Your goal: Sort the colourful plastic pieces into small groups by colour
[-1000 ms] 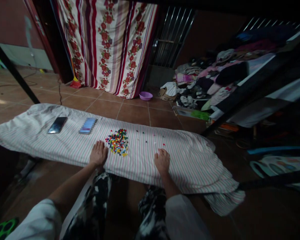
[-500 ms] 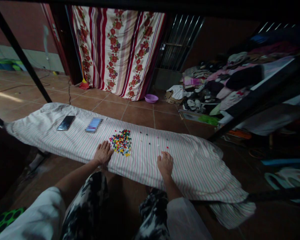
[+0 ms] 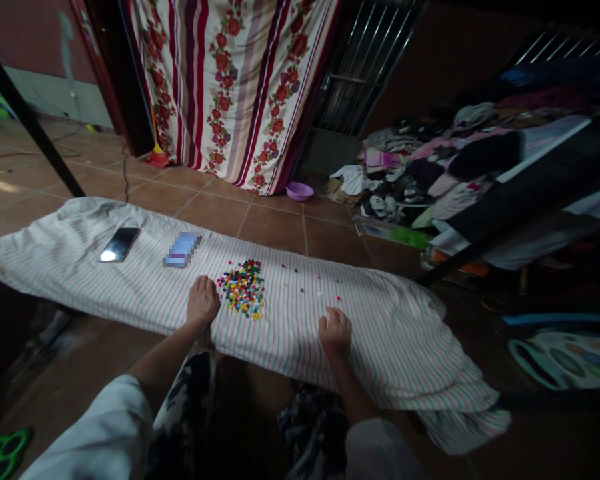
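Lettering: none reading clearly anywhere.
Pixelated phone (image 3: 181,250), lying near the far edge of the striped cloth (image 3: 390,333), is showing blue and pale blocks with a purplish band; blocks are masking any characters. Dark phone (image 3: 122,241), lying closer to the cloth's left end, is catching glare at its near edge, its glass showing nothing legible.

Phone screen (image 3: 181,249) a pixelated blur, colored pieces (image 3: 243,288) (heaped or loose) too small for detail.
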The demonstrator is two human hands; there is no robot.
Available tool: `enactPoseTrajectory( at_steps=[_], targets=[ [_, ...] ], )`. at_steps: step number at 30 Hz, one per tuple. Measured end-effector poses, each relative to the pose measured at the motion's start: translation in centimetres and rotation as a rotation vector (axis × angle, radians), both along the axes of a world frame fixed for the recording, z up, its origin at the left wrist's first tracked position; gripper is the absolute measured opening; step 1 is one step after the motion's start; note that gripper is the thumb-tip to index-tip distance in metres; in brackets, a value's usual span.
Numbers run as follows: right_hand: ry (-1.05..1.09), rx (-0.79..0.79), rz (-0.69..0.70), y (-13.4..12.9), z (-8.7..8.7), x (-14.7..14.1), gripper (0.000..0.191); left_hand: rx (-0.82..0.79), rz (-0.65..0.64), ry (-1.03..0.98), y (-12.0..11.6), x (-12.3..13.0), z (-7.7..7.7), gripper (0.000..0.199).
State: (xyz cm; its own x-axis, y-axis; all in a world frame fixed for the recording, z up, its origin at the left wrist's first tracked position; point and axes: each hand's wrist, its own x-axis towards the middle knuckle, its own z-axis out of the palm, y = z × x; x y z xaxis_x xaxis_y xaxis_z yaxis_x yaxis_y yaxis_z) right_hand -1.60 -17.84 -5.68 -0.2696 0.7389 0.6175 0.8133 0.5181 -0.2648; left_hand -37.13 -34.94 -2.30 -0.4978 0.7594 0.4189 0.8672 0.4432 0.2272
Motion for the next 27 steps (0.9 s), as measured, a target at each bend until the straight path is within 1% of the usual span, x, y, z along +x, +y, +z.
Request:
enactPoseTrajectory(
  at_steps=[2, 4, 7, 9, 12, 14, 16, 18, 20, 24, 27],
  targets=[
    [0.018, 0.008, 0.037, 0.1, 0.1, 0.2, 0.036, -0.006, -0.001, -0.003, -0.1, 0.0, 0.0, 0.024],
    [0.047, 0.026, 0.070, 0.2, 0.5, -0.1, 0.036, -0.011, 0.003, -0.008, -0.1, 0.0, -0.1, 0.025],
    [0.104, 0.016, 0.119, -0.1, 2.1, -2.0, 0.035, -0.019, 0.018, -0.017, 0.0, 0.1, 0.0, 0.030],
    [0.109, -0.059, 0.179, -0.9, 3.6, -4.5, 0.034, -0.030, 0.030, -0.027, 0.0, 0.2, 0.0, 0.034],
    [0.059, -0.199, 0.385, -2.6, 5.8, -9.3, 0.031, -0.044, 0.045, -0.061, 0.0, 0.4, 0.1, 0.038],
    [0.033, -0.237, 0.517, -3.8, 6.8, -12.5, 0.028, -0.046, 0.045, -0.079, -0.1, 0.4, 0.3, 0.038],
    [0.010, -0.262, 0.593, -4.8, 7.4, -15.3, 0.027, -0.044, 0.042, -0.083, -0.1, 0.4, 0.4, 0.038],
    [-0.014, -0.293, 0.636, -5.5, 7.8, -17.4, 0.026, -0.046, 0.042, -0.081, -0.2, 0.5, 0.5, 0.037],
    [-0.055, -0.320, 0.661, -5.8, 7.9, -18.8, 0.027, -0.053, 0.043, -0.079, -0.2, 0.5, 0.6, 0.037],
    [-0.182, -0.353, 0.682, -6.4, 8.3, -20.7, 0.023, -0.061, 0.040, -0.073, -0.2, 0.5, 0.6, 0.037],
    [-0.258, -0.384, 0.671, -7.1, 8.6, -21.8, 0.021, -0.055, 0.042, -0.071, -0.1, 0.5, 0.6, 0.037]
  ],
)
